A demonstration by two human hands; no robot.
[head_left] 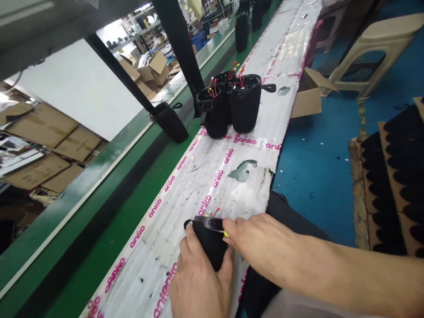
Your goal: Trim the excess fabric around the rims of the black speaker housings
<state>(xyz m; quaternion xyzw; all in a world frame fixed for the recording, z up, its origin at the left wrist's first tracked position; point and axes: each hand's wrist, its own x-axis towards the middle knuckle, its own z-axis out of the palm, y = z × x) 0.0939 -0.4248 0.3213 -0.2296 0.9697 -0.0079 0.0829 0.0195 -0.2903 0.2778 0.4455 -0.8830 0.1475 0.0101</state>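
Observation:
A black fabric-covered cup-shaped piece (213, 245) lies on the white printed covering of the bench. My left hand (200, 274) is wrapped round it, fingers on one side and thumb on the other. At its top end is a dark panel piece (213, 223), with short red wires behind it. My right hand (243, 234) is closed at the right end of this panel, and a bit of yellow shows under its fingertips; what exactly the fingers pinch is partly hidden. Farther up the bench stand several black cups (245, 106) with red wires sticking out of their open tops.
Another black cup (170, 123) leans on the green conveyor (132, 194) beside a dark post. At the right are a beige stool (380, 39), an open cardboard box (306, 99) and cartons of black pieces (410, 185). More cardboard boxes (49, 128) lie at the left.

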